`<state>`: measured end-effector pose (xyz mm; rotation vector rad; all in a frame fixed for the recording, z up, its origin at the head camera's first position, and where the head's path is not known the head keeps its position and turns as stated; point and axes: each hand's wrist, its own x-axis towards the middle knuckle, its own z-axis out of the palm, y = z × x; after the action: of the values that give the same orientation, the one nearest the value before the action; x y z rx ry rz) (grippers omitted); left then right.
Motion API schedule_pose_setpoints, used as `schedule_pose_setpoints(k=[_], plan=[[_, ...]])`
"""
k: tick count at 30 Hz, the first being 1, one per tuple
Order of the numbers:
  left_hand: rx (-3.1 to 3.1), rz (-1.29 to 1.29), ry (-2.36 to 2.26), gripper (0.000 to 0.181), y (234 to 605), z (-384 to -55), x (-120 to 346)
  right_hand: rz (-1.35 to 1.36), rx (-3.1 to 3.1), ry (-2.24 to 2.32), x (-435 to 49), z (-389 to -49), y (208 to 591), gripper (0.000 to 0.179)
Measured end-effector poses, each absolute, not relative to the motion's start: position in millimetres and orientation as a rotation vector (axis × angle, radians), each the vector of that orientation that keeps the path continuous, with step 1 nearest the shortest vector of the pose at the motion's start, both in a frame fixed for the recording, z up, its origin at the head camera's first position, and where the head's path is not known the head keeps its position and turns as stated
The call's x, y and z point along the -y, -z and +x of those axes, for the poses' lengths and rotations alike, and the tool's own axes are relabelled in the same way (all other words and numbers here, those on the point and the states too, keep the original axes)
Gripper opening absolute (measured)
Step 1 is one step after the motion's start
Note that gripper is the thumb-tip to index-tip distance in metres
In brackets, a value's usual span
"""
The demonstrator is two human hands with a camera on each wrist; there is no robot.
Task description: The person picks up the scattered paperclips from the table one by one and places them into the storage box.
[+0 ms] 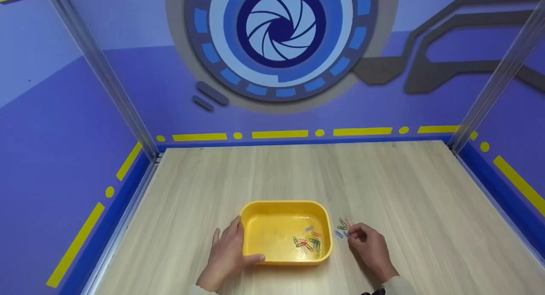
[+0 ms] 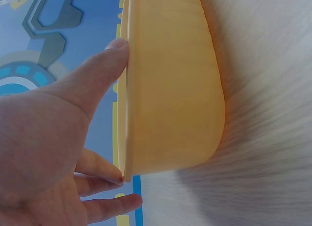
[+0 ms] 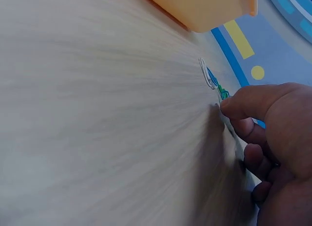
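Note:
A yellow plastic container [image 1: 264, 263] stands on the table, with several coloured paper clips [image 1: 303, 244] inside, mostly toward its right end. My left hand [image 1: 228, 254] holds its near-left corner; the thumb lies over the near rim and the fingers bear on the left side. In the left wrist view, the thumb and fingertips meet the container's rim [image 2: 129, 109]. My right hand [image 1: 371, 248] has thumb and forefinger together at a small group of loose paper clips [image 1: 340, 227] right of the container, pinching a bluish one at their edge. The other fingers are curled in.
The wood-grain table [image 1: 204, 180] is enclosed by purple printed panels at the back [image 1: 140, 82] and both sides. Metal posts [image 1: 106, 73] stand at its far corners. The loose clips lie close to the container's right wall.

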<state>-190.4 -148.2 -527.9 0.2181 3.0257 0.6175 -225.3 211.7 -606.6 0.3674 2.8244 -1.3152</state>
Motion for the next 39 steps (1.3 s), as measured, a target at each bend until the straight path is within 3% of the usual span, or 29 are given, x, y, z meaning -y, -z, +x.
schedule_pose_setpoints(k=[39], plan=[[-2.969,0.140,-0.597,0.110,527.0,-191.9,145.6,0.234,-2.837,1.571,-208.5,-217.8,578.6,0.011]])
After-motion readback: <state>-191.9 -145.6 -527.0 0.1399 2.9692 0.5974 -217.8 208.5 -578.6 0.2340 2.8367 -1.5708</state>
